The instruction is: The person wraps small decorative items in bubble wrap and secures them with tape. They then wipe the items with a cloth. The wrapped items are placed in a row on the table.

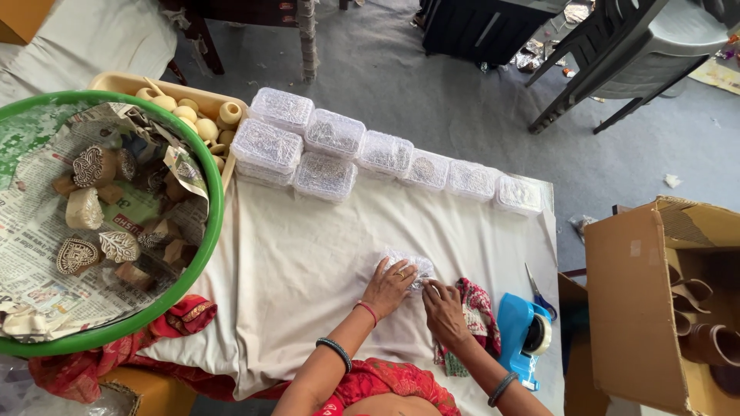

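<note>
Kneeling at the near edge of a cream cloth (308,262), a person presses both hands onto one small clear plastic box (412,266) that lies on the cloth just ahead of the knees. The left hand (389,286) lies flat on the box lid with fingers spread; the right hand (443,312) grips the box's right corner with fingers curled narrow. Just right of the right hand lies a patterned red rag (478,308), then a blue tape dispenser (520,331) and blue-handled scissors (539,293). At far right stands an open cardboard carton (640,308) holding brown clay cups. To the left sits a green basin (208,223) lined with newspaper and filled with carved wooden blocks (96,166). Farther on, a row of matching clear boxes (385,154) runs along the far cloth edge, some stacked, beside a tray of pale wooden spools (193,112). Beyond, dark plastic chairs (617,54) stand on grey floor.
</note>
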